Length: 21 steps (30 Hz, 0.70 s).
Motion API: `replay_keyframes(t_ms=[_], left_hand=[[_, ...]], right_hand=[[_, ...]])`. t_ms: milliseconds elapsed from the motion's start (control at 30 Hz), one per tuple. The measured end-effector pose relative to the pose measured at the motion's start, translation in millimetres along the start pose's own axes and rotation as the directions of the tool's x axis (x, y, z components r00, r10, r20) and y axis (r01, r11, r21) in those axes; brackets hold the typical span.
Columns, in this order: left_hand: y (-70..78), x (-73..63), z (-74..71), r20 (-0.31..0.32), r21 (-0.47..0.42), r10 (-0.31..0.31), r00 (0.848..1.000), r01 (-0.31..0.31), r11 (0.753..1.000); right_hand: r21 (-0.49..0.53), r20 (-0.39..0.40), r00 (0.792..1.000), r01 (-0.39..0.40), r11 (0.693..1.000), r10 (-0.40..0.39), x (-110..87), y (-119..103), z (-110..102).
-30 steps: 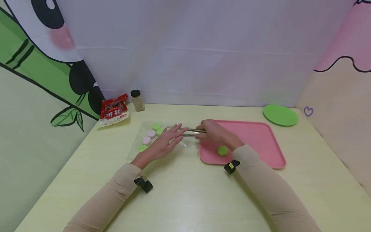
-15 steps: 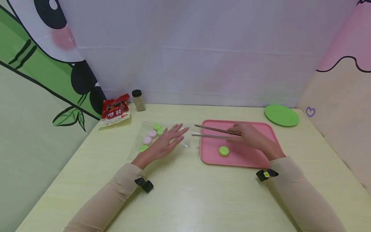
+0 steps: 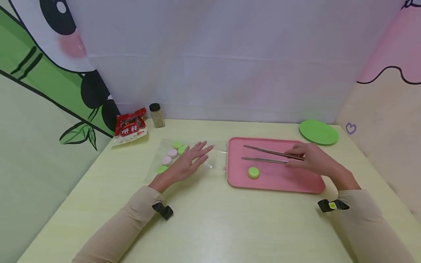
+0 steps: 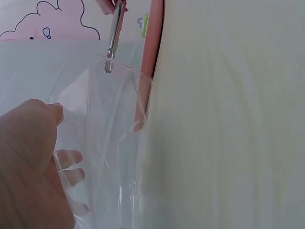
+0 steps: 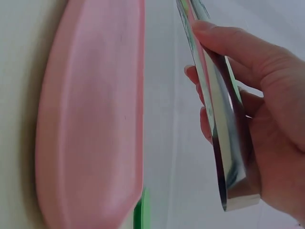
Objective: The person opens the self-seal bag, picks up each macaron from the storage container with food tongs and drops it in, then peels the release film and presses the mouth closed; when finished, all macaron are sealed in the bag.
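1. A pale yellow worktop (image 3: 210,219) stands before a white backdrop with panda-and-bamboo panels at the left and a pink panel at the right.
2. The right hand (image 3: 315,160) grips metal tongs (image 3: 269,156) at their back end, fingers curled round both arms; the tips stand apart and empty above the pink tray (image 3: 296,182).
3. Over the last second that hand has drawn the tongs rightward, from the mouth of the clear bag (image 3: 184,155) back across the tray. The withdrawal with empty tips suggests one transfer is over.
4. One green disc (image 3: 253,172) lies on the tray, just below the tong tips and apart from them.
5. The left hand (image 3: 187,162) has not moved: it lies flat on the bag, fingers spread and straight, pressing the film to the worktop.
6. Pink and green discs (image 3: 171,155) remain in the bag, beside the left hand's fingers, so more appear left to shift.
7. Farther off, a red snack packet (image 3: 129,128) and a spice jar (image 3: 156,115) stand at the back left; a green plate (image 3: 318,132) lies at the back right, near the tray's far corner.
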<state>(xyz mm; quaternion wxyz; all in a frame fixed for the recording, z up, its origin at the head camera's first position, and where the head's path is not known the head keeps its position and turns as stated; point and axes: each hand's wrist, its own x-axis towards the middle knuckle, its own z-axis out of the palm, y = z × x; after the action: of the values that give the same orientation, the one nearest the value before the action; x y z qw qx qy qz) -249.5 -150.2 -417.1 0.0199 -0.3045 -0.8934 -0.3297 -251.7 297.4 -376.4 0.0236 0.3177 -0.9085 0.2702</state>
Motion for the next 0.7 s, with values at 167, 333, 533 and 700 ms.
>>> replay_keyframes(t_ms=[167,333,533,700], left_hand=[[0.3,-0.8,-0.4,0.01,0.002,-0.003,1.0,0.003,1.0],[-0.1,-0.5,0.8,0.006,-0.005,0.008,1.0,-0.008,1.0],[0.0,-0.4,0.3,-0.001,-0.007,0.009,1.0,-0.01,1.0],[-0.5,-0.3,0.4,-0.006,-0.006,0.018,1.0,-0.018,1.0]], right_hand=[[0.055,0.009,1.0,-0.007,0.998,0.007,-18.1,10.8,-5.0],[0.153,0.091,0.996,-0.02,0.988,0.006,-27.8,17.1,-5.7],[0.199,0.125,0.992,-0.007,0.98,-0.018,-28.7,22.1,-3.0],[0.179,0.139,0.99,-0.045,0.983,0.02,-31.5,25.5,-2.1]])
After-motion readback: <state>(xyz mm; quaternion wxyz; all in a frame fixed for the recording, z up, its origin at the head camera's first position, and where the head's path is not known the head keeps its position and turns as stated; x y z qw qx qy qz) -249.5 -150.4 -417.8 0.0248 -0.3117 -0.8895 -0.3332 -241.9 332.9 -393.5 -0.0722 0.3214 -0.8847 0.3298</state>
